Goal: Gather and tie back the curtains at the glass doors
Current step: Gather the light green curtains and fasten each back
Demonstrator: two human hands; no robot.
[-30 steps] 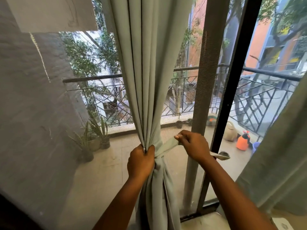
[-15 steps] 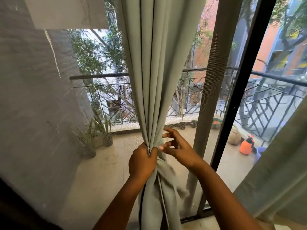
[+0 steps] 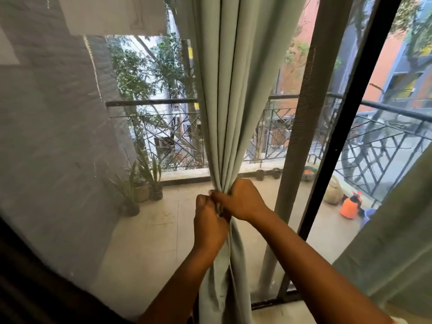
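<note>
A pale green curtain [image 3: 230, 94] hangs bunched into a narrow column in front of the glass door. My left hand [image 3: 209, 220] grips the gathered folds at the waist of the bunch. My right hand [image 3: 242, 199] closes round the same spot from the right, its fingers curled against the fabric and touching my left hand. The tie-back strip is hidden between the two hands. A second pale green curtain [image 3: 395, 242] hangs at the right edge.
A dark door frame [image 3: 339, 141] and a mesh screen panel [image 3: 301, 127] stand just right of the bunch. Outside lie a balcony with a metal railing [image 3: 385, 108], potted plants [image 3: 142, 190] and an orange sprayer [image 3: 349, 208].
One second ago my right hand held the tie strip out to the right. It then let go with fingers spread, and now it has closed on the gathered curtain beside my left hand.
</note>
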